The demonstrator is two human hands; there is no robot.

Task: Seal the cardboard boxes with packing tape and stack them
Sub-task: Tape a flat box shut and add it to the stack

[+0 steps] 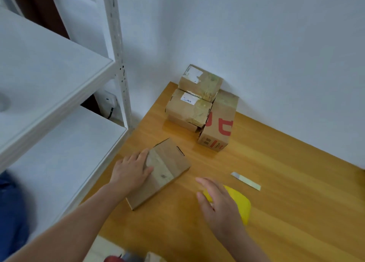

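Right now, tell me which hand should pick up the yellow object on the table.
Right. The right hand is open just over the yellow object, while the left hand rests on the near cardboard box, farther away.

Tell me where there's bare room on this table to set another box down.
Bare wood lies right of the white strip and yellow object, out to the table edge, and between the flat box and the red-printed box. The far corner is crowded with stacked boxes.

wooden table [286, 192] | flat box [167, 171]; stacked boxes [199, 104]; yellow object [240, 204]; pale strip [245, 181]
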